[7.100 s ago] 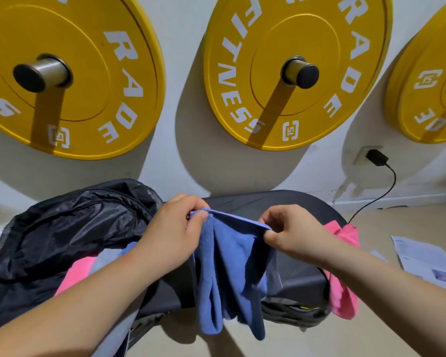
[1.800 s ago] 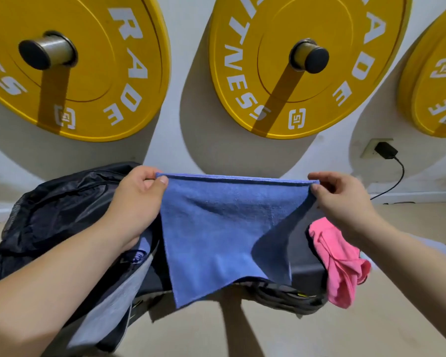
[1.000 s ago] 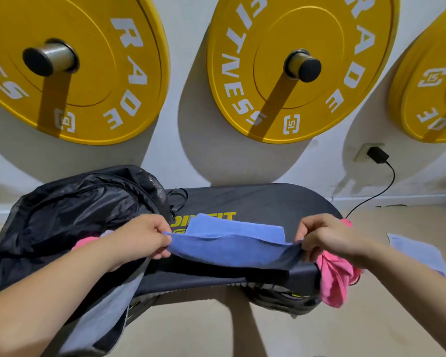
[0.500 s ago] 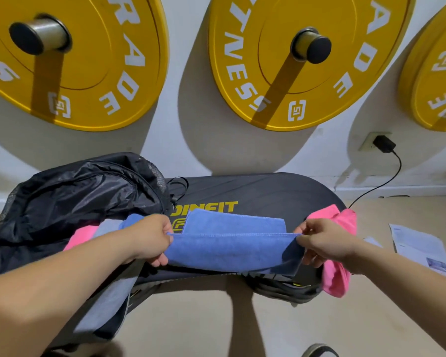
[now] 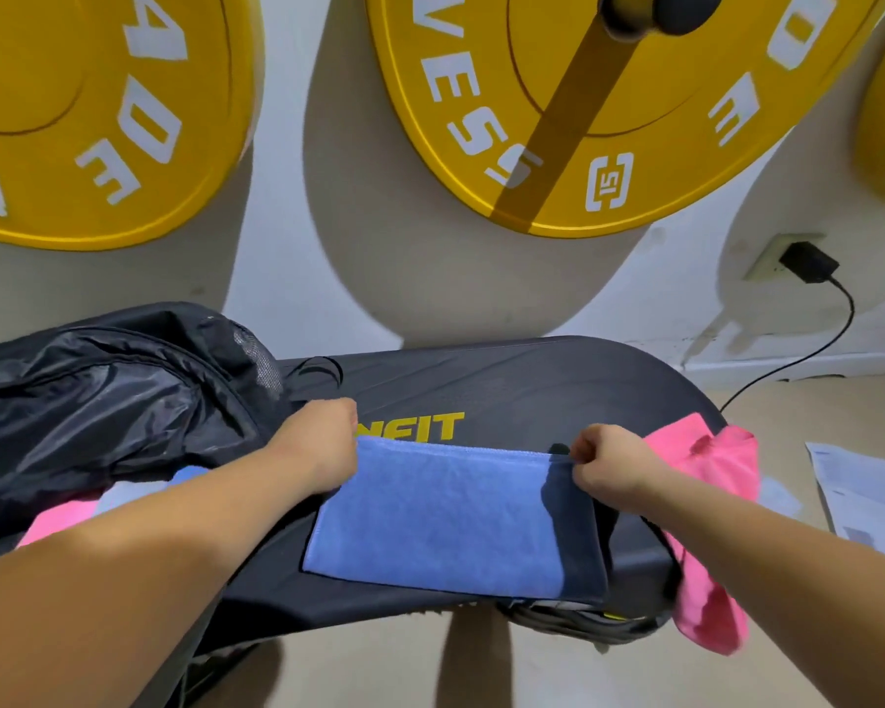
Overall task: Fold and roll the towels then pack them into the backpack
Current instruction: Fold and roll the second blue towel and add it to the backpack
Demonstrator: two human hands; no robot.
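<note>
While both hands sit at its far corners, the blue towel (image 5: 445, 518) lies flat as a neat rectangle on the black bench pad (image 5: 558, 380). Its near edge runs close to the pad's near rim. The left hand (image 5: 318, 447) is curled knuckles-up over the far left corner; its fingertips are hidden, but it appears to pinch the cloth there. The right hand (image 5: 609, 465) is closed into a loose fist, nipping the far right corner between thumb and fingers.

By its fuzzy nap the towel looks like thin microfibre, so I judge it light, soft and entirely limp. It will not hold a shape unaided and will sag wherever it is unsupported. It is not fragile or slippery, and the nap should cling a little to the pad, which helps keep a fold square.

For another fold, the corners are the right places to take hold, as both hands do at present. For rolling, one short end is the better start, tucked over with several fingers along the whole edge so the roll stays even. A finished roll will probably loosen, so it should be gripped round its middle on the way to the black backpack (image 5: 98, 401), which lies just left on the pad.

A pink towel (image 5: 711, 467) hangs over the pad's right end.
</note>
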